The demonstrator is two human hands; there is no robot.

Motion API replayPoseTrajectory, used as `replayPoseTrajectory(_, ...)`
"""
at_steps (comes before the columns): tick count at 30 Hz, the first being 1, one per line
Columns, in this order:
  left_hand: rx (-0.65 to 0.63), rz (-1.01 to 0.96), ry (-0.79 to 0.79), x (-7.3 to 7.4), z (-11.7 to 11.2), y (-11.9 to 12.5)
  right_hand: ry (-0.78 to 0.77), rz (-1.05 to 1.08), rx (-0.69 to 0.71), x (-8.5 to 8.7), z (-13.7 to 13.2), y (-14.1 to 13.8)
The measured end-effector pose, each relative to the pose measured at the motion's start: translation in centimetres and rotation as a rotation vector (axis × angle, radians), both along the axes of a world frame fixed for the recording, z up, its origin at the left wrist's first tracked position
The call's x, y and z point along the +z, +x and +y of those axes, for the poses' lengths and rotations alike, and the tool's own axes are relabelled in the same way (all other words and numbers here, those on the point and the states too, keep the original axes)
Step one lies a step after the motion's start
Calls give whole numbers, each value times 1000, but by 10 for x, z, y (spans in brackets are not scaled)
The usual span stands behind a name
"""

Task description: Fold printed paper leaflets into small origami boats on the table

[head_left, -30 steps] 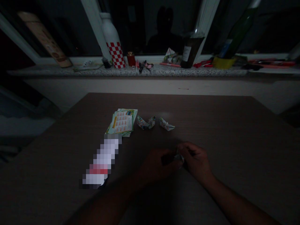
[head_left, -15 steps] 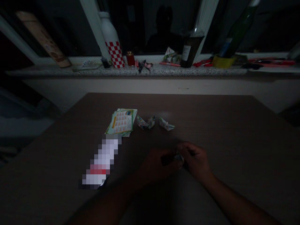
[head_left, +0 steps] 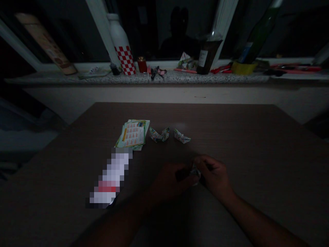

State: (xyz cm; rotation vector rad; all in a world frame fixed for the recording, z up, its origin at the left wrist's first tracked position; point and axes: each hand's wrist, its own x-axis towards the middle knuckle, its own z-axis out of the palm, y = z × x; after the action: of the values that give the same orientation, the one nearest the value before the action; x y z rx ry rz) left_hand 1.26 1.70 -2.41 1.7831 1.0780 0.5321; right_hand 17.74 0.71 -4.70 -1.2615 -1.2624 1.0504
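Fingers [head_left: 205, 167] barely shifted — pinching folded paper [head_left: 195, 172].

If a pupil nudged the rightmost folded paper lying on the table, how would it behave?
The folded paper would probably feel light, being small and paper. Its creases likely keep it fairly stiff. Angular and pointed, it may slide or tip rather than roll.

Left hand [head_left: 169, 178], right hand [head_left: 215, 175], nearly meeting, fingers [head_left: 202, 165] bent, forearms [head_left: 124, 214] converging
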Motion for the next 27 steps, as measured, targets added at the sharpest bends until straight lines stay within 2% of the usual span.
replayPoseTrajectory(27,8,48,26,-1,0,0,-20,-7,25,-1,1,1)
